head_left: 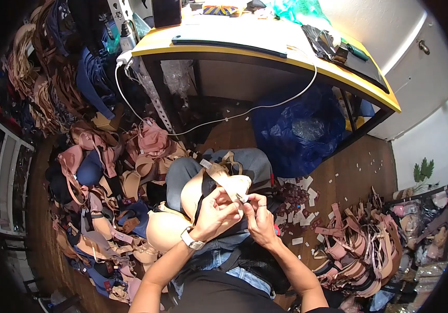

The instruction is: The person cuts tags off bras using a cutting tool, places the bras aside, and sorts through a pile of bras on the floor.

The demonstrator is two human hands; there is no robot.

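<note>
Across my lap lies a beige bra (165, 229) with smooth moulded cups and a black edge. My left hand (214, 215), a white-cased watch (192, 238) on its wrist, is closed on the bra's band. Close against it, my right hand (259, 221) has its thumb and finger pinched together at a small white label (242, 198) on the bra. Whether the label is sewn on or loose, I cannot tell. A white paper tag (206, 164) hangs near the straps over my knees.
A heap of bras (98, 224) covers the floor at left; another pile (362, 245) lies at right. Cut tags (297, 208) litter the floor. Ahead stand a yellow-edged table (156, 48) with a trailing white cable (266, 107) and a blue plastic bag (297, 141).
</note>
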